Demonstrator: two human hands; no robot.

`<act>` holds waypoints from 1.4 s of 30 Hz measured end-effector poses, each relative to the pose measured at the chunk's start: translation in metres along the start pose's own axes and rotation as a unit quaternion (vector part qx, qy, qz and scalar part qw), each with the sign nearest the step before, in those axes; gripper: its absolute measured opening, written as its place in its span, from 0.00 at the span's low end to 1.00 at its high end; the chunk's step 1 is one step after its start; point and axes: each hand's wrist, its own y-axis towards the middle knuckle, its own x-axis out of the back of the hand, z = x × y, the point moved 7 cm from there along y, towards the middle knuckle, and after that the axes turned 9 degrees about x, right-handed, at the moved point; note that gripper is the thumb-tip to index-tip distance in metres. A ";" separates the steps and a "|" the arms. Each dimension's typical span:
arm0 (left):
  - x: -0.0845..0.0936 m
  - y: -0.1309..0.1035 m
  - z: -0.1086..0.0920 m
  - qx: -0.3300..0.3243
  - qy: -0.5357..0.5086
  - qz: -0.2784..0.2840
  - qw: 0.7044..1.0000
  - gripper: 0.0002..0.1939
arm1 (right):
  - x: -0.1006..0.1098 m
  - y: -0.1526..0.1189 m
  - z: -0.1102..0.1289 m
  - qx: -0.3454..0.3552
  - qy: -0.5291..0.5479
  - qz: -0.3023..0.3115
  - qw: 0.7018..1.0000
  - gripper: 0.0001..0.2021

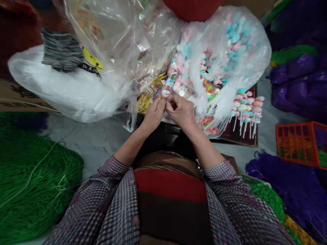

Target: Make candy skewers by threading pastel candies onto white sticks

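Note:
In the head view, my left hand (155,113) and my right hand (182,110) meet, closed, at the lower end of a wrapped marshmallow candy (170,84). The candy stands in a clear printed wrapper, with pink and blue pieces inside. My fingers pinch the gathered wrapper end, and a small bit of gold shows at my left fingertips. Gold twist ties (144,102) lie in a pile just left of my left hand. Beyond my hands are loose pink, white and blue marshmallows (182,51) in a clear bag. What lies between my fingertips is partly hidden.
Marshmallow sticks (246,107) stand at the table's right end. Big clear plastic bags (122,44) crowd the back, and a striped knit glove (61,49) lies on a white bag (68,88). Green netting (33,183) fills the left floor; an orange crate (295,143) stands right.

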 end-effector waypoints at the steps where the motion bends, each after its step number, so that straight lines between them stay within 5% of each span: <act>1: -0.001 -0.001 0.000 -0.003 -0.005 0.003 1.000 0.18 | 0.002 -0.001 -0.001 0.001 0.018 -0.011 1.000 0.06; 6: -0.017 -0.008 -0.003 0.024 -0.066 0.057 0.996 0.18 | 0.012 -0.015 -0.010 -0.085 0.218 -0.067 0.970 0.10; 11: -0.037 -0.024 0.004 0.163 -0.086 0.146 0.972 0.24 | 0.009 -0.028 -0.020 -0.183 0.358 -0.074 0.912 0.20; 19: -0.049 -0.048 0.021 0.289 -0.096 0.301 0.904 0.26 | 0.006 -0.040 -0.023 -0.187 0.482 0.024 0.856 0.22; 23: -0.049 -0.049 0.029 0.300 -0.089 0.322 0.893 0.25 | 0.004 -0.044 -0.020 -0.160 0.519 0.094 0.835 0.18; 27: -0.048 -0.048 0.033 0.299 -0.089 0.309 0.898 0.24 | 0.000 -0.049 -0.030 -0.192 0.533 0.044 0.823 0.18; 31: -0.052 -0.044 0.032 0.268 -0.099 0.252 0.925 0.24 | 0.000 -0.051 -0.039 -0.213 0.492 -0.073 0.841 0.18; 35: -0.052 -0.034 0.027 0.164 -0.080 0.154 0.971 0.22 | 0.012 -0.049 -0.037 -0.176 0.345 -0.141 0.911 0.19; 39: -0.040 -0.021 0.019 0.016 -0.010 0.071 0.997 0.21 | 0.028 -0.044 -0.027 -0.121 0.233 -0.161 0.952 0.18; 42: -0.036 -0.017 0.009 -0.077 0.088 0.088 0.989 0.18 | 0.038 -0.041 -0.014 -0.069 0.208 -0.147 0.964 0.15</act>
